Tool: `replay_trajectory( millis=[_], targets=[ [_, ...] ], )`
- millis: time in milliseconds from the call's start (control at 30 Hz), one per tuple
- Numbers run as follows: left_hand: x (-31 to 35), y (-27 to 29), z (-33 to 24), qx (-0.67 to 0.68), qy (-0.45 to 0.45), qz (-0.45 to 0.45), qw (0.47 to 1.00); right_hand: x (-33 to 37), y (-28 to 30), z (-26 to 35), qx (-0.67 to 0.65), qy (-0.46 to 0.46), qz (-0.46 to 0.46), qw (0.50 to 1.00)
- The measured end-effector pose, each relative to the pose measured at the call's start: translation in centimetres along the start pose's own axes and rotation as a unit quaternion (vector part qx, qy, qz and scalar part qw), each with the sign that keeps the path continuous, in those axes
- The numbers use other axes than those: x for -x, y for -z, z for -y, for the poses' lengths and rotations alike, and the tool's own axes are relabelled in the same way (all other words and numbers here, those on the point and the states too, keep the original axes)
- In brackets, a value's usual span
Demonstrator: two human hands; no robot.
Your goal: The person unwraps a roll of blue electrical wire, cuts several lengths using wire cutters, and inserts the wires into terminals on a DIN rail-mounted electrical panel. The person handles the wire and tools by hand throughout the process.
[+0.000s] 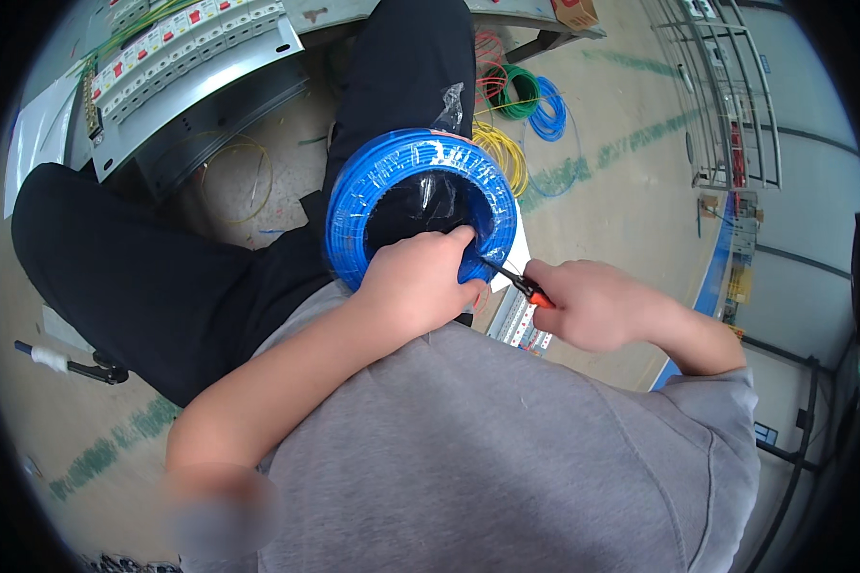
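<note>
A coil of blue wire (354, 210), wrapped in shiny clear film, rests on my lap against my thigh. My left hand (420, 277) grips the coil's near right side, with a finger inside the ring and the thumb toward its outer edge. In my right hand (592, 304) is a pair of pliers (530, 288) with black and orange handles. Their dark tip points left and touches or nearly touches the film beside my left fingers. The exact contact at the jaws is too small to make out.
A metal panel (201, 76) with rows of breakers stands at the upper left. Green (513, 91), blue (548, 110) and yellow wire coils (500, 158) lie on the floor ahead. A black tool (96, 368) lies at left. A metal rack (736, 95) stands at far right.
</note>
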State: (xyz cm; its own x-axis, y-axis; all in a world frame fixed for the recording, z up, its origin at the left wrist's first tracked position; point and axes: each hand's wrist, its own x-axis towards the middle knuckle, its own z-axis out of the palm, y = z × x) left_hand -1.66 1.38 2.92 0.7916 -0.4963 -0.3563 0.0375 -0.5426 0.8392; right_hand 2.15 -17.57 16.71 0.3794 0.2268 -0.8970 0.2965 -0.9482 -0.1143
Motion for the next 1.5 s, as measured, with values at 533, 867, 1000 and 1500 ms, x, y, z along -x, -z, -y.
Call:
replay_trajectory(
  millis=[533,867,1000,1500],
  targets=[
    [0.8,-0.5,1.2,0.125,-0.067,-0.090,0.986,-2.9,-4.9,-7.4,-0.747,0.073,0.319,0.579],
    [0.1,-0.7,1.1,0.173,-0.068,-0.100,0.978,-0.2,-5.8,-10.0,-0.502,0.186,0.106,0.838],
    [-0.4,-1.5,0.9,0.236,-0.067,-0.115,0.963,-1.4,-7.2,-12.2,-0.343,0.081,0.034,0.935],
    [-1.1,-2.8,0.6,0.175,-0.105,-0.218,0.955,-7.8,-6.5,-4.5,-0.312,0.056,-0.361,0.877]
  ],
)
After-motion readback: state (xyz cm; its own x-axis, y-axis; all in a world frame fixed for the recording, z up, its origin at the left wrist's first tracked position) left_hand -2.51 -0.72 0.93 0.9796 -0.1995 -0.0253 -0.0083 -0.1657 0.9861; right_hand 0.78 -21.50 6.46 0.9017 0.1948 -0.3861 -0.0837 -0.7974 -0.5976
